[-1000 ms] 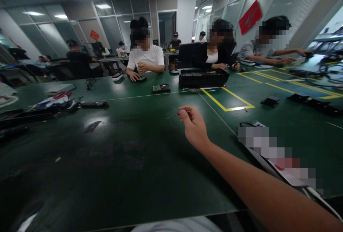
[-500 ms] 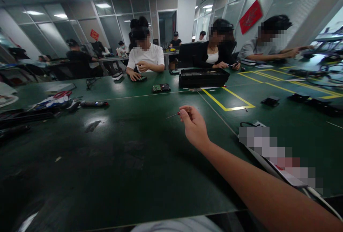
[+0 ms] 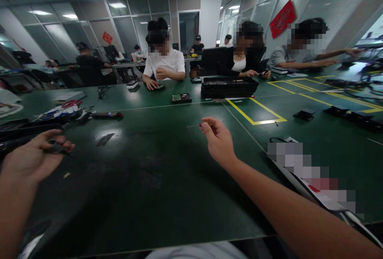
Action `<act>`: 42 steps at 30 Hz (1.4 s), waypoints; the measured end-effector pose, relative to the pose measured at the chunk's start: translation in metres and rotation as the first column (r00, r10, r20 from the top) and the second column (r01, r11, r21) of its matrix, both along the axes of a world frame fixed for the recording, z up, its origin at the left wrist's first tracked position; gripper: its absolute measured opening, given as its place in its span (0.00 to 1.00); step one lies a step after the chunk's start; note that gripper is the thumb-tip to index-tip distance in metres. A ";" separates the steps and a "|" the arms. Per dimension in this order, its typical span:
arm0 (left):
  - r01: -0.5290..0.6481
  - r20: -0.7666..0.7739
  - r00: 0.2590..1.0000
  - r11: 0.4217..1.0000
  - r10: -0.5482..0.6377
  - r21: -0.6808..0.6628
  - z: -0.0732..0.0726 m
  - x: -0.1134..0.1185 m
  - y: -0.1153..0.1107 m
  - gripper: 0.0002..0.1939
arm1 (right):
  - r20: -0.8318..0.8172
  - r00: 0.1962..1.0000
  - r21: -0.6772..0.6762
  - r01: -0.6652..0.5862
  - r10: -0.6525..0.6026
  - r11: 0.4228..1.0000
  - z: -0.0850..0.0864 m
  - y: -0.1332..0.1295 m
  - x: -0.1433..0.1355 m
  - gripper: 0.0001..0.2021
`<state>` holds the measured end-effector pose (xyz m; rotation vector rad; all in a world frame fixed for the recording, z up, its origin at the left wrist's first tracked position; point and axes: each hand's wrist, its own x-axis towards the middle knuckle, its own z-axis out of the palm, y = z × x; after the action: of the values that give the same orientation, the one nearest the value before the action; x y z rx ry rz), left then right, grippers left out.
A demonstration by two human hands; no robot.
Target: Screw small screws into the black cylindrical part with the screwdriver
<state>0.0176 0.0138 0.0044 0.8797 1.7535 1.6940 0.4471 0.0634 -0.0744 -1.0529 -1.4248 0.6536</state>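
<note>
**Driver (image 3: 200,124) in your right hand (image 3: 220,139), dark piece (image 3: 56,146) in your left hand (image 3: 36,159): well apart**

You held the driver, which looked like a thin screwdriver, between the thumb and the bent fingers of your right hand, above the table (image 3: 179,211). Its long axis lay almost level across the view, and its metal shaft pointed to your left, so toward the side of your other hand. Your left hand was grasping the dark piece in its curled fingers. This piece lay to the left of the shaft and somewhat nearer to your body, with a wide gap between the two. Its thin end seemed to point to the right, but the blur was too strong to tell its shape exactly. For the driver your right hand was the nearer one; for the piece, your left.

About the containers: the black tray (image 3: 229,89) stood on the far side of the table, beyond your right hand. Some greyish contents showed inside, too small to name. The circuit board (image 3: 181,98) lay outside it, near its left end. Just beyond your left hand there was a dark shape like a second tray, and I could not tell what it held. The cable heap (image 3: 64,109) lay behind it, with a black tube (image 3: 107,115) to the right.
</note>
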 end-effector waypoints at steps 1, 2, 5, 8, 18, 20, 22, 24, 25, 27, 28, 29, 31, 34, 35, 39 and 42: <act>0.069 0.078 0.994 0.997 -0.071 0.028 -0.003 0.015 0.007 0.18 | 0.002 1.000 -0.004 0.001 -0.001 1.000 0.001 -0.001 0.000 0.14; 0.152 0.158 0.974 0.986 -0.160 0.062 -0.005 0.033 0.015 0.19 | 0.003 1.000 -0.006 0.004 -0.004 1.000 0.002 -0.001 0.000 0.14; 0.312 0.306 0.885 0.935 -0.351 0.170 -0.009 0.102 0.032 0.17 | -0.021 0.999 0.016 0.036 -0.036 0.999 0.006 -0.004 0.001 0.14; 0.516 0.372 0.741 0.829 -0.558 0.215 -0.021 0.170 0.043 0.13 | -0.024 0.995 0.058 0.102 -0.101 0.993 0.011 -0.007 0.003 0.13; 0.850 -0.056 0.526 0.527 -0.849 0.003 -0.094 0.242 0.049 0.22 | -0.211 0.977 0.159 0.065 -0.030 0.985 0.012 -0.013 -0.002 0.11; 0.865 -0.084 0.499 0.502 -0.862 -0.009 -0.096 0.237 0.048 0.22 | -0.204 0.979 0.166 0.022 0.013 0.986 0.012 -0.015 -0.003 0.10; 0.868 -0.117 0.492 0.496 -0.863 -0.011 -0.099 0.233 0.047 0.23 | -0.161 0.986 0.158 -0.018 0.043 0.987 0.012 -0.016 -0.004 0.09; 0.866 -0.132 0.496 0.501 -0.858 0.001 -0.101 0.230 0.047 0.25 | -0.095 0.994 0.148 -0.037 0.051 0.988 0.010 -0.017 -0.003 0.09; 0.862 -0.136 0.503 0.507 -0.854 0.005 -0.102 0.229 0.047 0.26 | -0.060 0.997 0.143 -0.041 0.050 0.989 0.009 -0.016 -0.003 0.09; 0.851 -0.154 0.519 0.525 -0.841 -0.001 -0.104 0.229 0.047 0.26 | -0.010 0.999 0.137 -0.035 0.037 0.990 0.007 -0.016 -0.003 0.09; 0.846 -0.165 0.525 0.533 -0.835 -0.007 -0.105 0.230 0.047 0.26 | 0.005 1.000 0.133 -0.030 0.029 0.991 0.006 -0.015 -0.002 0.10; 0.843 -0.177 0.528 0.538 -0.831 -0.012 -0.105 0.230 0.047 0.25 | 0.014 1.000 0.128 -0.025 0.023 0.992 0.005 -0.014 -0.002 0.10; 0.837 -0.206 0.532 0.547 -0.822 -0.020 -0.105 0.230 0.047 0.24 | 0.027 1.000 0.119 -0.015 0.012 0.993 0.004 -0.014 -0.002 0.10; 0.823 -0.249 0.545 0.567 -0.801 -0.021 -0.106 0.229 0.048 0.24 | 0.043 0.999 0.114 -0.013 0.008 0.993 0.004 -0.013 -0.001 0.10; 0.819 -0.262 0.549 0.574 -0.793 -0.022 -0.106 0.229 0.048 0.24 | 0.049 0.999 0.116 -0.018 0.012 0.993 0.004 -0.013 -0.001 0.10; 0.793 -0.338 0.567 0.609 -0.751 -0.024 -0.107 0.228 0.047 0.23 | 0.121 0.993 0.119 -0.028 0.013 0.992 0.008 -0.017 -0.002 0.08; 0.767 -0.448 0.559 0.641 -0.698 -0.042 -0.106 0.228 0.044 0.21 | 0.204 0.979 0.119 -0.012 -0.013 0.993 0.011 -0.021 -0.002 0.06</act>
<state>0.2460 0.0578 -0.1014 1.8705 1.1639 1.0988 0.4453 0.0427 -0.0636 -1.0486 -1.6212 0.4629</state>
